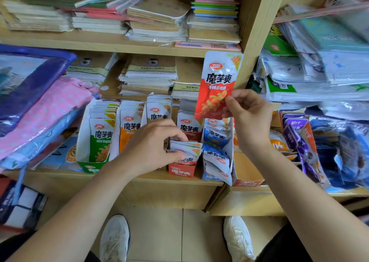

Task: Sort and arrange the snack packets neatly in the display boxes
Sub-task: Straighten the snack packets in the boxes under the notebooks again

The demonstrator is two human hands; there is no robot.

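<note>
Right hand (247, 115) pinches the red packet (217, 81) upright; red box (181, 170) sits at seven o'clock, left hand (155, 143) gripping its stacked packets (189, 148).

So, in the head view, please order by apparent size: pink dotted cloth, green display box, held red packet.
1. pink dotted cloth
2. green display box and red packet look alike; the packet is held nearer the camera, so I do not rank them.
</note>
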